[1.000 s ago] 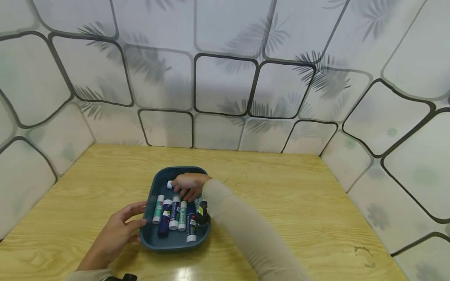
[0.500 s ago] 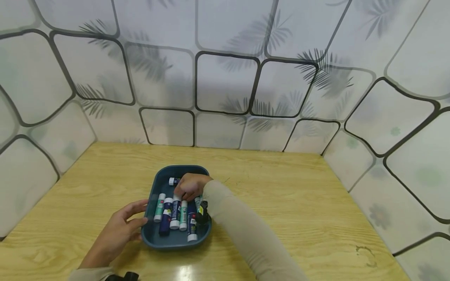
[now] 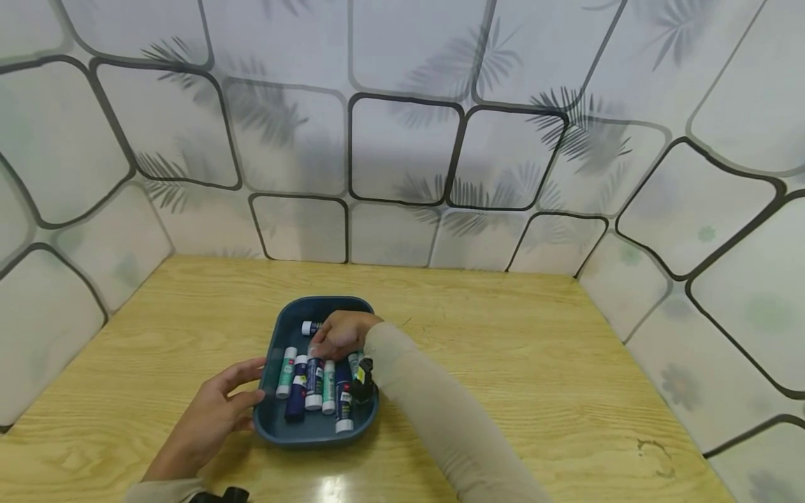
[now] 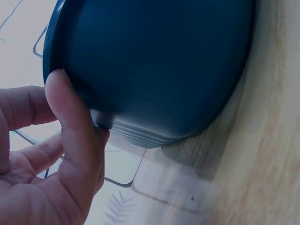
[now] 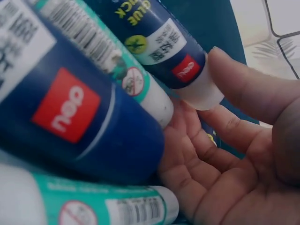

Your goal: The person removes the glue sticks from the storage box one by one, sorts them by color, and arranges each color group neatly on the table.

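Leaf-patterned walls (image 3: 402, 150), wooden tabletop (image 3: 534, 349)

Soft light, glare on tabletop (image 3: 478, 314), dim bluish wrist views

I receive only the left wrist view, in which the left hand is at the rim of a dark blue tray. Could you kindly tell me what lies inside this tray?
Observer: Several glue sticks lie in the tray, as the head view shows.
Operator: Thank you. And where is the right hand, please?
Observer: The right hand is in the tray, pinching the white end of a navy glue stick.
Operator: Does any stick lie in a different direction from the others?
Observer: Yes, another stick lies crosswise near the tray's far end, partly hidden by that hand.
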`<state>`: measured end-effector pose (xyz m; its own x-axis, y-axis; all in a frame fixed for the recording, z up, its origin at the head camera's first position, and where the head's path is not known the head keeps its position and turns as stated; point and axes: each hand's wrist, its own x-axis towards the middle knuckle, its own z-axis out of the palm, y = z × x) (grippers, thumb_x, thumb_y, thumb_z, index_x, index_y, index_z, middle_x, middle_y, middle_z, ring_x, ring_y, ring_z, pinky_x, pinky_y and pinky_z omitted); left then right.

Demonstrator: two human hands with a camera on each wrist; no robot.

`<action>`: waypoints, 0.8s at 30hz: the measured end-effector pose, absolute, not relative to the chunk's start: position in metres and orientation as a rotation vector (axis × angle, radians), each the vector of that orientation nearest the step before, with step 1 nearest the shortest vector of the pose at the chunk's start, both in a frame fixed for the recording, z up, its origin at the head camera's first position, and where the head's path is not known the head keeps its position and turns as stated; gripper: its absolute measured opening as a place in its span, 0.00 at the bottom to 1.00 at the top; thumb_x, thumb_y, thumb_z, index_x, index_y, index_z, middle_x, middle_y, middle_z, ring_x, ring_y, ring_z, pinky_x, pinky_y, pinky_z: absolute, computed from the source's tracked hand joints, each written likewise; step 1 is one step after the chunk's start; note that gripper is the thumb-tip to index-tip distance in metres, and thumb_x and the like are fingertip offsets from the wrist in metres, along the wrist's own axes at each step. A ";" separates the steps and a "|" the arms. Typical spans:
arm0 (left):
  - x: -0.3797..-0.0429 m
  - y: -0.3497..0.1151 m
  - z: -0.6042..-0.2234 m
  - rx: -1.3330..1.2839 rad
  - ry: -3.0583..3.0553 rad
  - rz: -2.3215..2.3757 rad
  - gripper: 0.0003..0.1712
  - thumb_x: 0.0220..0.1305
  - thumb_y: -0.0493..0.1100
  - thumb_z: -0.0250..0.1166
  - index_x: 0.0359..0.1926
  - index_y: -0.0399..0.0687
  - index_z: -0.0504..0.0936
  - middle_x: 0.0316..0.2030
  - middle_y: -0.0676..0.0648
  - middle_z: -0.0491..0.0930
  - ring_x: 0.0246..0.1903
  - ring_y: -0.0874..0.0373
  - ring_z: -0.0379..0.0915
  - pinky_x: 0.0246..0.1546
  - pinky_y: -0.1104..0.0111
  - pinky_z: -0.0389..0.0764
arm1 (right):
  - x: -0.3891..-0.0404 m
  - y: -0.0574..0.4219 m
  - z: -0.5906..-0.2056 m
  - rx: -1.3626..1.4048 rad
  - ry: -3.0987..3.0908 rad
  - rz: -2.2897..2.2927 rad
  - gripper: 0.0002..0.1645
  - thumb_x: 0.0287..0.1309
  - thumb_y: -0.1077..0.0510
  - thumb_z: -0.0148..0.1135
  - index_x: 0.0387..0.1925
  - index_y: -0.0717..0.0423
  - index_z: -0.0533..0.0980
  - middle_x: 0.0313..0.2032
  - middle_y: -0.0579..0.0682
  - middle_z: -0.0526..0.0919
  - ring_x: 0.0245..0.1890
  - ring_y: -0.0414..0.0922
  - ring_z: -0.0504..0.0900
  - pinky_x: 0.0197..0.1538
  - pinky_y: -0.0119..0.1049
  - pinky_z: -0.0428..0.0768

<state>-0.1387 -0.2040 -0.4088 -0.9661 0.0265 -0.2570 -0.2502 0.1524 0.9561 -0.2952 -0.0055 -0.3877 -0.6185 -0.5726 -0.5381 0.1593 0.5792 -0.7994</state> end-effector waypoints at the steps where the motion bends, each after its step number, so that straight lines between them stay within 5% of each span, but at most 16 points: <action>1: -0.139 -0.204 -0.409 -0.218 2.212 1.904 0.31 0.70 0.31 0.53 0.72 0.40 0.57 0.66 0.32 0.58 0.44 0.50 0.73 0.31 0.60 0.80 | -0.295 -0.005 -0.387 -0.322 1.955 -1.122 0.15 0.60 0.65 0.64 0.48 0.66 0.79 0.36 0.52 0.83 0.36 0.43 0.81 0.44 0.37 0.81; 8: -0.140 -0.205 -0.409 -0.216 2.207 1.904 0.31 0.70 0.32 0.53 0.72 0.40 0.57 0.66 0.33 0.57 0.44 0.50 0.73 0.31 0.60 0.80 | -0.297 -0.005 -0.388 -0.313 1.904 -1.180 0.14 0.61 0.64 0.64 0.47 0.68 0.79 0.39 0.53 0.84 0.43 0.45 0.82 0.48 0.39 0.80; 24: -0.139 -0.205 -0.409 -0.221 2.209 1.879 0.31 0.70 0.34 0.54 0.72 0.41 0.57 0.66 0.34 0.58 0.44 0.49 0.73 0.32 0.60 0.80 | -0.298 -0.004 -0.390 -0.255 1.832 -1.277 0.16 0.70 0.56 0.55 0.52 0.62 0.73 0.41 0.57 0.81 0.41 0.54 0.83 0.43 0.46 0.82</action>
<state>-0.1394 -0.2053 -0.4087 -0.9615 0.0353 -0.2726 -0.2634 0.1650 0.9505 -0.2985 -0.0043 -0.3899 -0.6053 -0.5932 -0.5307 0.2924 0.4544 -0.8414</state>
